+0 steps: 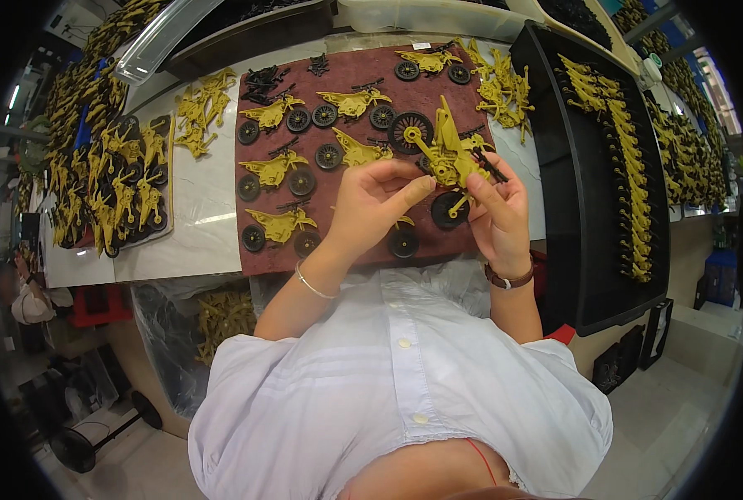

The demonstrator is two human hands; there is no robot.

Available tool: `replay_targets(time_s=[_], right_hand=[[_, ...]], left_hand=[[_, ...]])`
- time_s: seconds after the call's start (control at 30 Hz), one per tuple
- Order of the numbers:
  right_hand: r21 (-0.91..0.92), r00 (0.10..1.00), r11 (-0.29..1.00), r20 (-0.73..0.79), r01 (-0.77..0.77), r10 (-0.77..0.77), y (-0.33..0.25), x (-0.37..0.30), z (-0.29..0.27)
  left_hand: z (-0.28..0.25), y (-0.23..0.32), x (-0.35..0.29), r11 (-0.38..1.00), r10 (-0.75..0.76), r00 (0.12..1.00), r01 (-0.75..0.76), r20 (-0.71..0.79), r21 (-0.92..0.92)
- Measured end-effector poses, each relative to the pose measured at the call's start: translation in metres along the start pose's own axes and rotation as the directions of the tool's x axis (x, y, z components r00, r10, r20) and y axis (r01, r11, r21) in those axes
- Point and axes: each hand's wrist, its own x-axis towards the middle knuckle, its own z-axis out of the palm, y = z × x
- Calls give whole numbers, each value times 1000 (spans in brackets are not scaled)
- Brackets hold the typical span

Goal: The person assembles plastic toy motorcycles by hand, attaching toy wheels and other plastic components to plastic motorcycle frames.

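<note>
Above the right part of a dark red mat [346, 71], I hold a yellow toy motorcycle [448, 158] with black spoked wheels. My left hand [371, 200] pinches its middle from the left with thumb and fingers. From the other side, my right hand [503, 212] grips it, the thumb pressed on the yellow frame near a black handlebar. My fingers hide part of its body. On the mat lie sets of yellow body shells [273, 169], black wheels [301, 182] and black handlebars, in rough rows left of and beyond my hands.
To the right stands a black tray [551, 250] with a long row of yellow parts. Loose yellow parts [203, 108] lie left of the mat, and more yellow parts [505, 87] at its far right. A tray of yellow-and-black motorcycles [109, 192] is farther left. Bins [255, 37] line the back.
</note>
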Motion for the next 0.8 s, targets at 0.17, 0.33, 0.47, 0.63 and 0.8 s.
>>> replay_targets(time_s=[0.17,0.33,0.47,0.63,0.8], right_hand=[[-266,995,963,77,-42,65,-3,-4,-4],[-458,998,888,67,40,-10,-8,-8,8],[-511,988,847,127,144,-91,-7,-11,7],[-545,970,810,211,217,-119,-5,-12,7],[-588,964,782,260,205,-57,-8,-12,6]], left_hand=[[0,-9,-9,974,160,987,-154,-23,165],[-2,-9,-9,979,143,990,-140,-5,146],[3,2,-4,979,203,979,-202,-20,21],[6,14,-6,956,275,961,-275,18,100],[2,13,-9,942,287,958,-285,19,178]])
